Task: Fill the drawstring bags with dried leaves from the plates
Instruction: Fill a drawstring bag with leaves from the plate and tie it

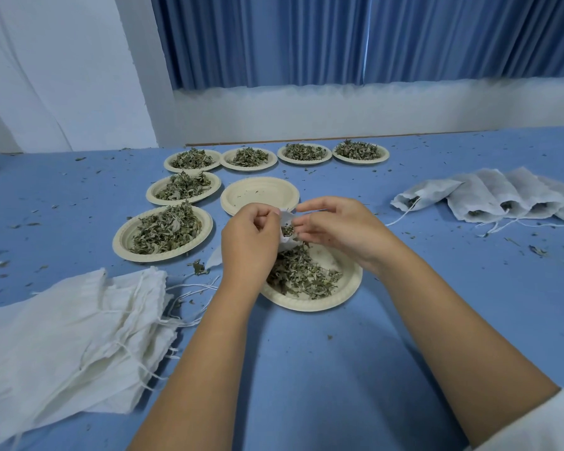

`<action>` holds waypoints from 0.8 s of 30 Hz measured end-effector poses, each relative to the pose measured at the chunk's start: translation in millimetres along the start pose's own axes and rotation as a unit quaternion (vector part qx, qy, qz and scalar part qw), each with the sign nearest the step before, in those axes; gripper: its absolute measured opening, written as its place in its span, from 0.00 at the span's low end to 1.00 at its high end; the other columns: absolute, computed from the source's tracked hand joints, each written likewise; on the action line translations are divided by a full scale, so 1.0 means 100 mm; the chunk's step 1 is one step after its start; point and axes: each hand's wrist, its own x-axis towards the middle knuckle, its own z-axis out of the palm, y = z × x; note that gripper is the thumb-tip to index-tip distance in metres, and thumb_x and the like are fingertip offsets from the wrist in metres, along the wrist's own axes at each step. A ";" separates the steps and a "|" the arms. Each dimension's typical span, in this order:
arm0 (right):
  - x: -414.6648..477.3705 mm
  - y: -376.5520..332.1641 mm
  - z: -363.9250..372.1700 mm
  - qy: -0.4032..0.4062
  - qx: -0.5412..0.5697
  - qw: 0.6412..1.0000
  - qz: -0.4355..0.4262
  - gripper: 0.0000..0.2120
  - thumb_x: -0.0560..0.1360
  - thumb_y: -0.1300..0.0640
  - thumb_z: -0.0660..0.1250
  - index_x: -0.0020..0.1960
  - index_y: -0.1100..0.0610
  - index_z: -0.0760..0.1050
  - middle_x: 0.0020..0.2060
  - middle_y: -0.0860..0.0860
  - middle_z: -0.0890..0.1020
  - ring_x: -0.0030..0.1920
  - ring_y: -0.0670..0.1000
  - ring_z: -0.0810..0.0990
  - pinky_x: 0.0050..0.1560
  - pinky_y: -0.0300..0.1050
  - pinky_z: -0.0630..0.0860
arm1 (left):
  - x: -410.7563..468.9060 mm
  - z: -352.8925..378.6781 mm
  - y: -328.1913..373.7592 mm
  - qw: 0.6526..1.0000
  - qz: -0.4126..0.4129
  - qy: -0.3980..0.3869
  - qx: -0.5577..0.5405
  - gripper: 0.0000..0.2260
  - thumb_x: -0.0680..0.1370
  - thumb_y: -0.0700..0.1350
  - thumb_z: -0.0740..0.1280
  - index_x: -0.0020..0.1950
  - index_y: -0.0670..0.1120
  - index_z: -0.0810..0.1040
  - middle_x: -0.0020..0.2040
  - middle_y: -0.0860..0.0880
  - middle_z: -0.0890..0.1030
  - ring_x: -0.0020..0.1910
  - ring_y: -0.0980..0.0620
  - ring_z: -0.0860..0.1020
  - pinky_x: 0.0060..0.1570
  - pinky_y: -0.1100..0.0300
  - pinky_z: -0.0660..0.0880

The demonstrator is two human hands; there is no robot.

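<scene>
Hands are raised over the near plate [349,289] on the blue table [306,369]. A small white drawstring bag [286,219] is pinched at its mouth by the left hand [249,242]; dried leaves [302,275] are being pressed into it by the right hand [336,227], fingers curled on them. Empty bags [69,333] are piled left, filled bags [489,198] lined up right, and one bare plate [259,193] is set beside six heaped plates [162,234].
</scene>
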 end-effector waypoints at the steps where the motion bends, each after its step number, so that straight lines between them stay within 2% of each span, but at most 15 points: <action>1: -0.01 -0.01 -0.01 0.004 0.007 1.000 -0.006 0.10 0.75 0.70 0.65 0.52 0.59 0.79 0.43 0.54 0.86 0.45 0.50 0.86 0.43 0.36 0.80 | 0.00 -0.01 0.00 1.000 -0.003 0.003 0.001 0.06 0.79 0.46 0.66 0.43 0.51 0.80 0.33 0.53 0.78 0.33 0.57 0.75 0.36 0.64 0.71; 3: -0.01 -0.03 -0.03 0.023 0.029 0.999 -0.017 0.09 0.74 0.72 0.66 0.51 0.61 0.79 0.42 0.54 0.87 0.46 0.51 0.86 0.44 0.36 0.80 | 0.00 -0.01 0.00 1.000 -0.006 0.006 0.005 0.06 0.79 0.46 0.65 0.44 0.51 0.80 0.33 0.52 0.79 0.33 0.56 0.75 0.34 0.65 0.71; 6: 0.00 -0.05 -0.05 0.045 0.159 0.986 -0.021 0.09 0.75 0.74 0.63 0.48 0.64 0.77 0.39 0.55 0.86 0.43 0.50 0.86 0.44 0.37 0.80 | -0.01 0.00 0.01 1.000 -0.005 0.006 0.004 0.06 0.79 0.46 0.65 0.43 0.51 0.80 0.33 0.50 0.79 0.32 0.57 0.75 0.35 0.65 0.72; 8: 0.00 -0.03 0.00 0.039 0.249 0.967 -0.025 0.08 0.75 0.75 0.62 0.48 0.65 0.76 0.38 0.56 0.86 0.42 0.50 0.86 0.43 0.37 0.80 | -0.02 0.01 0.03 1.000 -0.007 0.001 -0.004 0.06 0.79 0.46 0.66 0.43 0.52 0.80 0.35 0.48 0.80 0.33 0.55 0.76 0.38 0.61 0.75; 10: 0.00 0.03 0.08 0.017 0.286 0.958 -0.027 0.08 0.75 0.75 0.62 0.48 0.65 0.75 0.41 0.57 0.86 0.44 0.51 0.86 0.43 0.37 0.80 | -0.04 0.02 0.05 0.999 -0.016 -0.017 -0.035 0.06 0.79 0.44 0.66 0.44 0.50 0.81 0.36 0.45 0.80 0.36 0.49 0.78 0.44 0.52 0.80; 12: -0.01 0.08 0.17 0.009 0.235 0.971 -0.037 0.08 0.75 0.74 0.64 0.46 0.63 0.77 0.44 0.56 0.86 0.45 0.48 0.85 0.40 0.36 0.80 | -0.04 0.02 0.06 0.998 -0.021 -0.021 -0.051 0.07 0.79 0.43 0.66 0.43 0.50 0.81 0.34 0.45 0.79 0.36 0.47 0.78 0.46 0.48 0.81; 15: -0.03 0.12 0.18 0.055 0.073 0.991 -0.094 0.08 0.74 0.69 0.68 0.43 0.57 0.79 0.45 0.50 0.87 0.40 0.41 0.82 0.34 0.31 0.74 | -0.03 0.00 0.06 0.995 -0.045 -0.006 -0.084 0.07 0.79 0.43 0.66 0.42 0.48 0.81 0.32 0.46 0.76 0.35 0.50 0.76 0.45 0.50 0.81; 18: -0.04 0.13 0.17 0.084 0.017 0.987 -0.134 0.07 0.73 0.68 0.71 0.43 0.56 0.80 0.43 0.48 0.87 0.41 0.40 0.83 0.34 0.28 0.73 | -0.02 -0.02 0.08 0.994 -0.045 0.010 -0.095 0.09 0.79 0.42 0.66 0.40 0.51 0.80 0.28 0.52 0.75 0.28 0.58 0.73 0.34 0.66 0.74; 19: -0.04 0.14 0.18 0.092 0.001 0.986 -0.141 0.07 0.73 0.68 0.71 0.43 0.56 0.80 0.43 0.49 0.87 0.41 0.40 0.83 0.34 0.29 0.73 | -0.03 -0.02 0.08 0.995 -0.042 0.010 -0.090 0.09 0.79 0.42 0.66 0.40 0.52 0.80 0.27 0.53 0.75 0.27 0.59 0.73 0.32 0.67 0.72; 22: -0.03 0.14 0.21 0.122 -0.082 0.972 -0.185 0.07 0.72 0.66 0.74 0.44 0.57 0.79 0.40 0.48 0.85 0.39 0.40 0.81 0.39 0.34 0.76 | -0.04 -0.02 0.10 0.995 -0.046 0.005 -0.089 0.09 0.79 0.43 0.66 0.40 0.52 0.80 0.26 0.55 0.75 0.27 0.59 0.73 0.34 0.65 0.71; 24: -0.04 0.15 0.21 0.127 -0.126 0.959 -0.218 0.07 0.71 0.66 0.74 0.45 0.56 0.80 0.38 0.46 0.84 0.38 0.39 0.80 0.42 0.33 0.77 | -0.04 -0.02 0.10 0.995 -0.045 0.005 -0.087 0.08 0.79 0.43 0.66 0.40 0.52 0.80 0.27 0.54 0.75 0.27 0.59 0.73 0.35 0.64 0.71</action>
